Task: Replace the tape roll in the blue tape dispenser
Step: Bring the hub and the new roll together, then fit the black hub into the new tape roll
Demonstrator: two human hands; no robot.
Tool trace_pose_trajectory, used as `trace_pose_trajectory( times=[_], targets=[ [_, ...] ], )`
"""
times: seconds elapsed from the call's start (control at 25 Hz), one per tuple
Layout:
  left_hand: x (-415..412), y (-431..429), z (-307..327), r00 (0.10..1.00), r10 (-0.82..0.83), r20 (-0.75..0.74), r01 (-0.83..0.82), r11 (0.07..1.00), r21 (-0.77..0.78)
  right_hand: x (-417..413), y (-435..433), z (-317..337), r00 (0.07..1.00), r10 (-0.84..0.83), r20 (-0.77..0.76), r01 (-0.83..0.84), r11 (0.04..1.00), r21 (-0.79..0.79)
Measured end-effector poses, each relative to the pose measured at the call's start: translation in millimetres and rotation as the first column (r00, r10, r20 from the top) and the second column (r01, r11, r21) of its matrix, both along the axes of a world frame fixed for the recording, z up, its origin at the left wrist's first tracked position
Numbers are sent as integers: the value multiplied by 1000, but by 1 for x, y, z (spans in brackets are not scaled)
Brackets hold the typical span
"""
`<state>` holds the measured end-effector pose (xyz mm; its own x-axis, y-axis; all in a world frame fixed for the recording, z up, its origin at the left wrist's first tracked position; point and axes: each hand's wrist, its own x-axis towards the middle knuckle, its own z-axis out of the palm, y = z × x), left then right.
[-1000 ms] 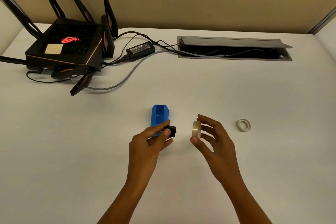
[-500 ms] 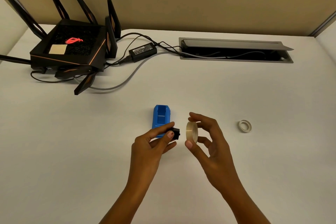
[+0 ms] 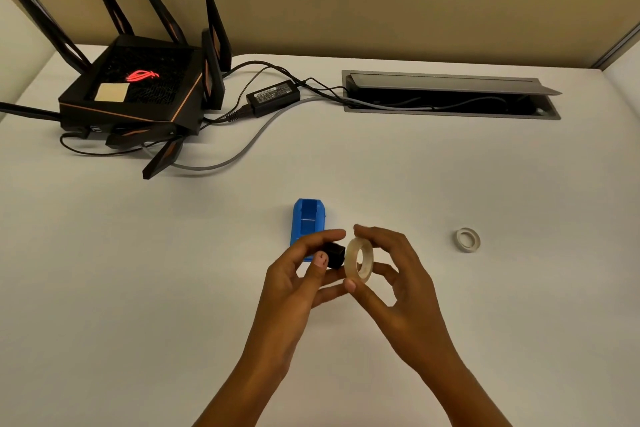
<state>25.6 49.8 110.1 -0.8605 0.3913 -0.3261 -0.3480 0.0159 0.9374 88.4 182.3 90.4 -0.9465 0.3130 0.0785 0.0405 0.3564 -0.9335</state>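
Observation:
The blue tape dispenser (image 3: 307, 220) lies open and empty on the white table, just beyond my hands. My left hand (image 3: 298, 282) pinches a small black spool core (image 3: 334, 255) between thumb and fingers. My right hand (image 3: 391, 284) holds a translucent tape roll (image 3: 359, 262) upright by its rim, its hole facing the black core, the two almost touching. A small white used tape ring (image 3: 467, 239) lies flat on the table to the right, apart from both hands.
A black router (image 3: 138, 94) with several antennas stands at the back left, its cables and a power adapter (image 3: 273, 97) trailing to an open cable tray (image 3: 450, 97) in the desk at the back. A beige wall rises behind.
My right hand has brought the tape roll leftward until it nearly meets the black core in my left hand. The roll has turned so its hole shows.

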Motion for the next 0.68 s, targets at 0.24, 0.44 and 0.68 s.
trace_pose_trajectory(
  times=[0.24, 0.44, 0.68],
  targets=[
    [5, 1, -3, 991, -5, -132, -17, 986, -166, -2, 2, -1, 999, 51, -6, -49, 988, 145],
    [7, -2, -3, 987, -20, -157, -12, 980, -201, -3, 1, -1, 999, 25, 36, -28, 994, 107],
    [5, -2, 3, 989, 19, -148, -43, 985, -165, -2, 0, -1, 999, 11, 32, -14, 995, 99]
  ],
)
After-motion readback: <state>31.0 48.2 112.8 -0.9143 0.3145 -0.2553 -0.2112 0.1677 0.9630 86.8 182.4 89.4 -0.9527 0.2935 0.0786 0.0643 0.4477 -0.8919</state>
